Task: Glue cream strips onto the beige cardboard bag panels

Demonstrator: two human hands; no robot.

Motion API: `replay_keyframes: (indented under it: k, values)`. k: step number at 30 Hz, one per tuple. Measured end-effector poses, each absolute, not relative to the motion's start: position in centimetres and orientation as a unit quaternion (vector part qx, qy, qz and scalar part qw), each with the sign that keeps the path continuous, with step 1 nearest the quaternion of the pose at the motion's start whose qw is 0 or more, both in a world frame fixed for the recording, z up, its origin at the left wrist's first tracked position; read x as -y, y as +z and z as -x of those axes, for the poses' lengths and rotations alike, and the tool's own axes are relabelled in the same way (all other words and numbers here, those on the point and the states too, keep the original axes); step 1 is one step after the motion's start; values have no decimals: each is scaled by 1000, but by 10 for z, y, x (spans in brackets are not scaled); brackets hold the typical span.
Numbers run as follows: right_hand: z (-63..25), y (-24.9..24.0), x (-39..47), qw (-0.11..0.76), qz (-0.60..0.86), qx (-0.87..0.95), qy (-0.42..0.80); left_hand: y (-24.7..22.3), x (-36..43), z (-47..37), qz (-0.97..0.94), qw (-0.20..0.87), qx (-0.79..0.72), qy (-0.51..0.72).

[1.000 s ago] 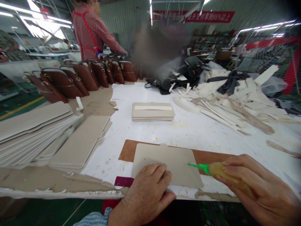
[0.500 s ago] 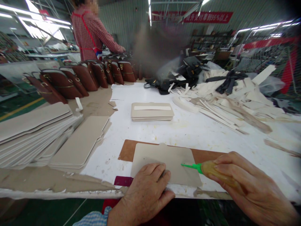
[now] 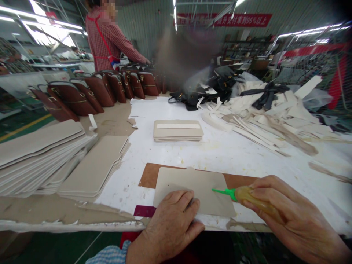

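Note:
A beige panel with rounded corners and a small tab at its far edge lies near the table's front edge, on top of a brown strip. My left hand rests on the panel's near left part, fingers lying over it and holding nothing I can see. My right hand is wrapped round a yellowish glue bottle with a green nozzle. The nozzle points left over the panel's right half; whether its tip touches the surface I cannot tell. Beside my left hand lies a purple piece.
Beyond the panel stands a small stack of beige panels with a white strip on top. Larger beige panels are piled at left. Brown bags line the far left, near a co-worker. Scraps heap at right.
The co-worker's hand has shifted slightly to the right over the bags. My hands, the panel and the bottle are almost exactly where they were.

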State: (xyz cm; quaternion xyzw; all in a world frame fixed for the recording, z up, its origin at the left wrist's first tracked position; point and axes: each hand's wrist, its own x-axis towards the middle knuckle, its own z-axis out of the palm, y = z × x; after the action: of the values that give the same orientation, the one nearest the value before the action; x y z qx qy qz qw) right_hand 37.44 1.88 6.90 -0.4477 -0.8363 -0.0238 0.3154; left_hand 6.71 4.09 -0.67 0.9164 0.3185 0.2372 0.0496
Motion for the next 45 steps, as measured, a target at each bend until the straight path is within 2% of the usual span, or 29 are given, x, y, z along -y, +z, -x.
replay_keyframes:
  k: [5,8,13,16,20,26,45]
  values:
    - [-381,63,-10,324,444,835,-11,-8,-42,-68,-916,49,-319,239]
    - [-385,51,-7,362,481,798,-14,-6,-40,-69,-913,44,-318,252]
    - [-374,38,-15,415,549,726,12,4,-32,-56,-883,51,-311,348]
    - [-354,38,-27,426,528,734,15,7,-33,-35,-841,53,-373,388]
    - [-324,38,-43,419,453,787,10,-1,-40,-10,-808,56,-455,369]
    - [-298,39,-56,397,384,833,9,-11,-43,-8,-799,60,-469,370]
    - [-275,51,-72,328,342,878,59,-10,-41,-13,-805,47,-479,348]
